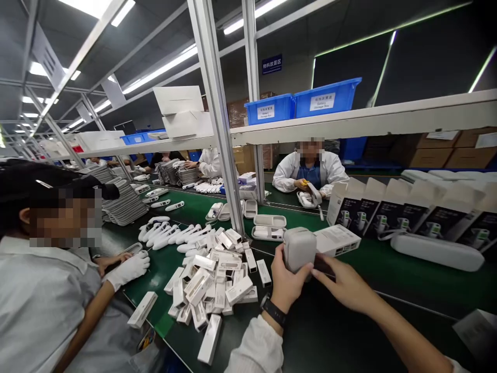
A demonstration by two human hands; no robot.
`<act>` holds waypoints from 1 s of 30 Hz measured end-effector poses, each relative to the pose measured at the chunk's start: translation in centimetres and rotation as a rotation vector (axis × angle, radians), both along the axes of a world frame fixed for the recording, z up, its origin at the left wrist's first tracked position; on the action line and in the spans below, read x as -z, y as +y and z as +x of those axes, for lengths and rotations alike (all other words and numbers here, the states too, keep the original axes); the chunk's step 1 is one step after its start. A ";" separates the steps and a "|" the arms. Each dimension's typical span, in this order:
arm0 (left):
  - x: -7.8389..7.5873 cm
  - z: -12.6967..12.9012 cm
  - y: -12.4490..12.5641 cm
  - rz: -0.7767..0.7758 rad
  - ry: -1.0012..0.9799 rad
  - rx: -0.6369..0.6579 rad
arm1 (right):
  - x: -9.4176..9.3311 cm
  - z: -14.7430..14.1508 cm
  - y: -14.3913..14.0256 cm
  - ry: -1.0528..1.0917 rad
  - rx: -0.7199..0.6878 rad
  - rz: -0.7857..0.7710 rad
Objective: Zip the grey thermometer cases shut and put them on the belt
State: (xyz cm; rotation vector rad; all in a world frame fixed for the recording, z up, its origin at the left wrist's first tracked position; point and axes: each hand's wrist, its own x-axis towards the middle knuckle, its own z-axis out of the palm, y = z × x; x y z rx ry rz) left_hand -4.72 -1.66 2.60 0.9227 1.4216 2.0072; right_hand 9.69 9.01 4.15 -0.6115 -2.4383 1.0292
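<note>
A light grey zip case (pixel 300 249) with rounded corners is held up over the green table, end towards me. My left hand (pixel 287 277) grips it from the left, thumb along its lower side. At the case's lower right edge, the fingers of my right hand (pixel 344 282) close on it; their tips are partly hidden. Just behind the case lies a white printed box (pixel 337 239). To the left of my left hand is a heap of small white boxes (pixel 217 274). An open grey case (pixel 268 228) lies beyond my hands.
Several upright open boxes (pixel 404 212) stand at right, behind a long grey case (pixel 437 252). White handheld devices (pixel 166 235) lie beyond the heap. A co-worker's gloved hand (pixel 130 269) is at left; another person (pixel 310 168) sits opposite. A metal post (pixel 219 114) and shelf (pixel 368 122) cross the view.
</note>
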 end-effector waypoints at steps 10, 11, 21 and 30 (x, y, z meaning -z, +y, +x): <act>-0.9 0.3 -1.5 -0.153 0.984 -0.314 | -3.6 0.5 -3.6 0.196 0.367 0.588; -0.8 0.5 -1.5 -0.171 1.029 -0.315 | -3.3 0.4 -3.6 0.158 0.386 0.629; -0.4 0.6 -1.3 -0.335 1.167 -0.311 | -0.8 -0.1 -1.7 -0.070 0.350 0.700; -0.2 0.6 -1.4 -0.427 1.185 -0.339 | -1.0 0.2 -1.5 -0.155 0.314 0.766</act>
